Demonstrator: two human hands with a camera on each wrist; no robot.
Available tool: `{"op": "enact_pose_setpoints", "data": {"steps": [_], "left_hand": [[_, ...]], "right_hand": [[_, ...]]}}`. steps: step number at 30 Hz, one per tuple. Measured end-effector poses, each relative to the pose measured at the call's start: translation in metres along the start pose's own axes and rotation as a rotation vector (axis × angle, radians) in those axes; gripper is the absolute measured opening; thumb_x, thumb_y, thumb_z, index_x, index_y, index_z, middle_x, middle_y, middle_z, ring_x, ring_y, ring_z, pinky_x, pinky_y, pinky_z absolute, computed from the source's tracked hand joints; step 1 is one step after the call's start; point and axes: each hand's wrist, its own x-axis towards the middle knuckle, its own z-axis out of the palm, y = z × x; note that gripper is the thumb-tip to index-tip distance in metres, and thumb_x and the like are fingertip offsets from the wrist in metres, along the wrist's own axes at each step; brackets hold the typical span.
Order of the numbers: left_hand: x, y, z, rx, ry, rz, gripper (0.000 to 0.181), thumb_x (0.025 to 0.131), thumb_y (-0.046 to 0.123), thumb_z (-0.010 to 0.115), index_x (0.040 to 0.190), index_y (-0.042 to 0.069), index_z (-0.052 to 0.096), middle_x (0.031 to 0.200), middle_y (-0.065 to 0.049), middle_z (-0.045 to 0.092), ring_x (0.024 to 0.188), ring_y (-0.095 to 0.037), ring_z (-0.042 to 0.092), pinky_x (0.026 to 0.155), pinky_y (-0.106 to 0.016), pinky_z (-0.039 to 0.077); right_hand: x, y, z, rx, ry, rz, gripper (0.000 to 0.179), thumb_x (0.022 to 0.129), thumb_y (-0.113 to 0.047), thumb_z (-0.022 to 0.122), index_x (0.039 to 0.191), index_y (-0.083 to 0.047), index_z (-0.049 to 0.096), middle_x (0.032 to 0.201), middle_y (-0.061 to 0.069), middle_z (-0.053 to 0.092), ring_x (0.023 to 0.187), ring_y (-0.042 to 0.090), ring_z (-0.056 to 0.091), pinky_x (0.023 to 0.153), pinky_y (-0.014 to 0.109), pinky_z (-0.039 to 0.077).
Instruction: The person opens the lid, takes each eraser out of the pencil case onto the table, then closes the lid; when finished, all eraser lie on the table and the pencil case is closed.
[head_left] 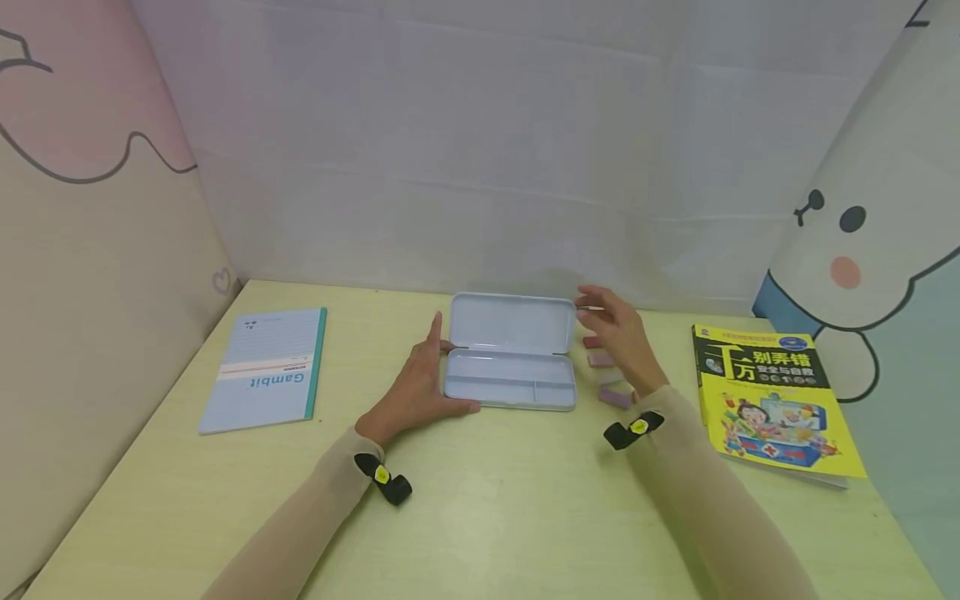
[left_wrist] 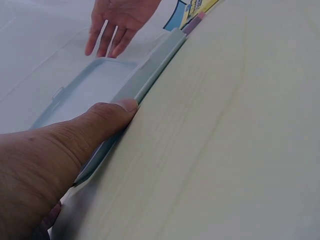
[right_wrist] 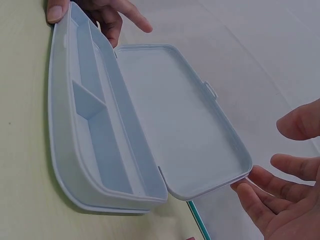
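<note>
A pale blue pencil case (head_left: 487, 367) sits with its lid (head_left: 513, 323) swung back, showing a divided tray. My left hand (head_left: 415, 390) grips its left end, the thumb on the front edge and other fingers bent behind the hinge side, as the right wrist view shows. At the lid's far right corner, my right hand (head_left: 626, 343) touches the edge with its fingertips; its thumb (right_wrist: 302, 121) stands apart from the lid. Under that hand lie several small blocks, among them a red one (head_left: 592, 342), a pink one (head_left: 601, 359) and a purple one (head_left: 615, 397).
On the left side of the table (head_left: 480, 517) lies a light blue notebook (head_left: 262, 367) with a teal spine. A yellow and black book (head_left: 776, 400) lies at the right. White cloth (head_left: 480, 167) hangs behind the table's back edge.
</note>
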Motion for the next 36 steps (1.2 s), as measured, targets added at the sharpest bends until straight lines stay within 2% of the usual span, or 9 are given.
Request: {"op": "enact_pose_setpoints", "data": {"steps": [2,6,9,17,21,25,30,32,36], "left_hand": [[0.000,0.000,0.000,-0.001,-0.002,-0.005,0.152,0.072,0.045,0.100,0.173,0.010,-0.009,0.148,-0.015,0.054,0.152,-0.041,0.040,0.129,-0.058,0.035],[0.000,0.001,-0.001,-0.004,-0.004,-0.007,0.151,0.072,0.045,0.099,0.173,0.009,-0.007,0.147,-0.014,0.054,0.151,-0.040,0.040,0.128,-0.058,0.036],[-0.001,0.001,-0.001,-0.008,-0.008,-0.008,0.149,0.072,0.044,0.099,0.173,0.007,-0.005,0.147,-0.015,0.054,0.150,-0.040,0.041,0.128,-0.058,0.037],[-0.001,0.001,0.000,0.000,-0.014,-0.002,0.147,0.073,0.045,0.098,0.173,0.006,-0.003,0.147,-0.016,0.053,0.150,-0.040,0.041,0.127,-0.057,0.037],[-0.001,0.002,-0.001,0.008,-0.011,0.013,0.146,0.073,0.044,0.098,0.172,0.003,-0.001,0.147,-0.018,0.053,0.149,-0.041,0.042,0.127,-0.058,0.038],[-0.001,0.003,-0.002,0.013,-0.019,0.006,0.146,0.074,0.045,0.098,0.172,0.003,-0.001,0.148,-0.018,0.053,0.149,-0.040,0.042,0.127,-0.058,0.037],[-0.001,0.004,-0.002,0.018,-0.028,-0.007,0.144,0.074,0.046,0.097,0.173,0.005,0.000,0.150,-0.018,0.053,0.151,-0.040,0.040,0.128,-0.058,0.036],[-0.001,0.003,-0.002,0.025,-0.029,-0.007,0.143,0.075,0.047,0.097,0.173,0.005,0.001,0.151,-0.018,0.053,0.152,-0.040,0.040,0.128,-0.059,0.036],[-0.001,0.003,-0.001,0.038,-0.033,-0.006,0.140,0.076,0.049,0.095,0.173,0.005,0.004,0.152,-0.019,0.052,0.152,-0.040,0.039,0.129,-0.059,0.036]], "right_hand": [[-0.002,-0.002,-0.001,0.001,0.008,-0.017,0.051,0.110,-0.022,0.060,0.157,-0.005,0.051,0.148,0.021,0.062,0.132,0.033,0.066,0.093,0.043,0.066],[-0.006,-0.006,-0.004,-0.013,0.022,-0.047,0.049,0.108,-0.020,0.061,0.155,-0.007,0.054,0.142,0.022,0.065,0.118,0.009,0.069,0.093,0.023,0.062],[-0.010,-0.007,-0.006,-0.018,0.018,-0.061,0.047,0.108,-0.018,0.060,0.153,-0.008,0.055,0.139,0.024,0.066,0.110,-0.001,0.068,0.091,0.012,0.057],[-0.018,-0.009,-0.009,-0.019,0.006,-0.100,0.042,0.109,-0.017,0.060,0.149,-0.004,0.058,0.131,0.025,0.068,0.109,0.007,0.071,0.092,0.011,0.057],[-0.021,-0.011,-0.009,-0.034,-0.005,-0.110,0.041,0.109,-0.019,0.062,0.145,0.000,0.060,0.126,0.024,0.069,0.103,0.007,0.072,0.091,0.013,0.058],[-0.024,-0.013,-0.008,-0.033,-0.022,-0.100,0.038,0.109,-0.019,0.062,0.141,0.001,0.062,0.114,0.014,0.070,0.092,0.005,0.073,0.087,0.018,0.061],[-0.028,-0.014,-0.005,-0.025,-0.026,-0.115,0.033,0.105,-0.011,0.063,0.136,0.001,0.064,0.104,0.002,0.068,0.093,0.004,0.068,0.086,0.018,0.060],[-0.029,-0.014,-0.003,-0.035,-0.022,-0.120,0.031,0.105,-0.011,0.063,0.133,0.001,0.066,0.104,0.003,0.068,0.095,0.003,0.066,0.085,0.016,0.059],[-0.030,-0.013,0.000,-0.081,-0.027,-0.122,0.029,0.107,-0.014,0.064,0.131,0.000,0.069,0.112,0.015,0.071,0.097,0.002,0.065,0.088,0.014,0.055]]}}
